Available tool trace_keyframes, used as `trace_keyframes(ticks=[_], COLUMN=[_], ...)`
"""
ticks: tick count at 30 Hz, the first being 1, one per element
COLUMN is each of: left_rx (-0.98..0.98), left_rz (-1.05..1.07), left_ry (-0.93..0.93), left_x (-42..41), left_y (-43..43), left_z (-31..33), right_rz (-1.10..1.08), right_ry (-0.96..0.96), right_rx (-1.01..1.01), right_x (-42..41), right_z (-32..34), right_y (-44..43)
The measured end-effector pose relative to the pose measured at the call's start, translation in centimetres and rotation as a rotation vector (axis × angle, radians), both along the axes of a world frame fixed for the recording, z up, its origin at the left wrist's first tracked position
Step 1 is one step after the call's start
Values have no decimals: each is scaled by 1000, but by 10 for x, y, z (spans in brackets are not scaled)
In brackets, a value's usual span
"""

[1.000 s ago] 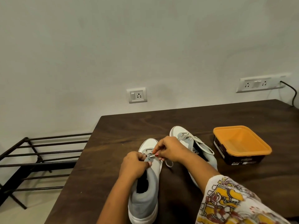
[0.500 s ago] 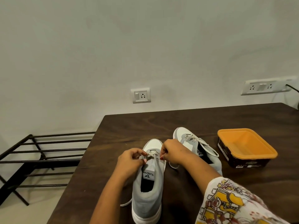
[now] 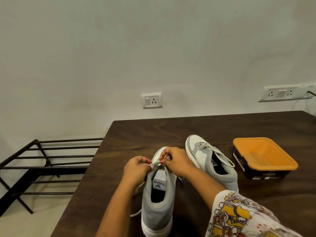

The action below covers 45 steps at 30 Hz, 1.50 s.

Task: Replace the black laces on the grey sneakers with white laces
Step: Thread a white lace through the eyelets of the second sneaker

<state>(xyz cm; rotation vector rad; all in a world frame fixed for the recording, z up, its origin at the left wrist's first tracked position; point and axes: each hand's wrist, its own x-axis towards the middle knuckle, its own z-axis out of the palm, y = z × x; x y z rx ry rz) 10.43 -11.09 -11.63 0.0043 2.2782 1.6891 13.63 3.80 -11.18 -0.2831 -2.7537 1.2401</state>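
The near grey sneaker (image 3: 158, 199) stood on the bench (image 3: 136, 130), its long axis running from the fingers (image 3: 144, 160) back toward the person. The white lace (image 3: 156, 163) lay crosswise, pinched by left hand (image 3: 136, 168) and right hand (image 3: 177, 161), both equally near.

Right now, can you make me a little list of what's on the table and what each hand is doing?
Near sneaker: grey, standing on the table, toe pointing away
White lace: pinched over the near sneaker's front
Left hand: pinches the lace
Right hand: pinches the lace
Far sneaker: already laced white
Orange tub: open, right of the far sneaker
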Motion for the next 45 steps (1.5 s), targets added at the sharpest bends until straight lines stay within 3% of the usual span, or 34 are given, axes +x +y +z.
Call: trace_keyframes(ticks=[6, 20, 25, 29, 38, 40, 43, 45], left_rx=[127, 200, 281, 130, -14, 138, 795, 1078], left_rz=[13, -14, -19, -140, 7, 138, 538, 803], left_ry=[-78, -119, -182, -100, 25, -29, -127, -105], left_x=[3, 4, 0, -1, -9, -9, -14, -19], left_y=[-1, -5, -8, -9, 4, 7, -5, -28], left_z=[4, 6, 3, -8, -23, -17, 8, 19], right_rz=[-81, -31, -79, -74, 58, 66, 65, 75], right_ry=[21, -41, 12, -3, -99, -113, -121, -122], right_rx=[-31, 174, 91, 50, 69, 83, 73, 63], right_x=[2, 0, 3, 1, 2, 3, 3, 3], right_z=[-4, -6, -9, -10, -6, -7, -6, -6], right_y=[-11, -29, -28, -23, -13, -13, -11, -9])
